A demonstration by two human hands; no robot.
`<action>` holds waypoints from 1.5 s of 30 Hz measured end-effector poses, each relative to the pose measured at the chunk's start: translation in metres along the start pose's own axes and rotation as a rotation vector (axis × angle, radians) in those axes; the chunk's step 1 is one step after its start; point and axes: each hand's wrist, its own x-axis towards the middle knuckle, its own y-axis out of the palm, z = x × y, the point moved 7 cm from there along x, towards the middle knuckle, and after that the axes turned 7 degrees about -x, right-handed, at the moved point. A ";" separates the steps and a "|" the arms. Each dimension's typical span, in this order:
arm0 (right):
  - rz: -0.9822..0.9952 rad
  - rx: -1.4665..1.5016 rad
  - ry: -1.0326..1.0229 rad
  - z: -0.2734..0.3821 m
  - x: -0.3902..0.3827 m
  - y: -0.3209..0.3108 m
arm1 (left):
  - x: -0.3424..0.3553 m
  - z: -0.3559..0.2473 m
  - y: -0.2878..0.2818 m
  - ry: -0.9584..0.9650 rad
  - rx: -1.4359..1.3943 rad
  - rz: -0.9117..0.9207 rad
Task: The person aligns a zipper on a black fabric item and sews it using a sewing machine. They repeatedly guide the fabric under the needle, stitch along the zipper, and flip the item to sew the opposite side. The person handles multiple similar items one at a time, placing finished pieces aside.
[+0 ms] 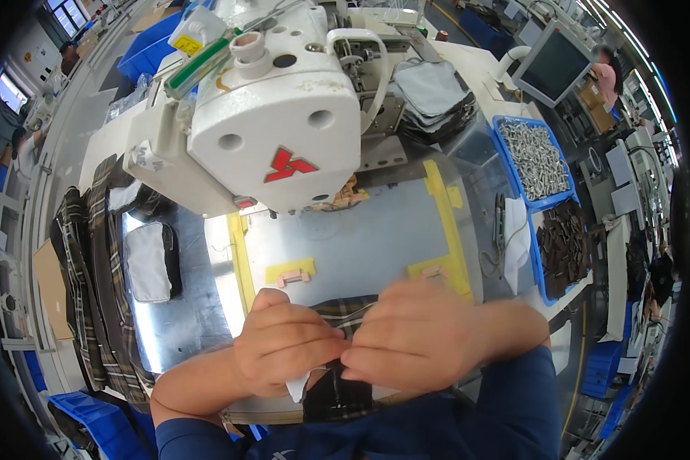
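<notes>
My left hand (pixel 287 345) and my right hand (pixel 406 330) are close together near my body, both closed on a piece of dark plaid fabric (pixel 333 309). A small white piece (pixel 297 388) shows below my left fingers; what exactly the fingertips pinch is partly hidden. Just beyond my hands lies a metal plate (pixel 337 241) with yellow tape strips and small pink blocks, under the white sewing machine head (pixel 276 130).
Left are white-faced fabric pieces (pixel 147 261) and long plaid strips (pixel 100 284). Right are blue trays of metal rings (pixel 530 161) and dark pieces (pixel 561 249). A fabric stack (pixel 425 96) and monitor (pixel 550 61) stand behind. Other people work farther off (pixel 606 73).
</notes>
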 end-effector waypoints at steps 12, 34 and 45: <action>0.028 -0.129 0.071 -0.003 -0.004 0.006 | 0.003 0.013 0.007 -0.117 -0.051 -0.031; 0.372 -0.172 1.117 -0.144 -0.065 0.053 | -0.029 0.111 0.039 -1.193 -0.271 -0.059; 0.441 -0.266 1.105 -0.163 -0.060 0.051 | -0.013 0.087 0.041 -0.722 0.511 0.271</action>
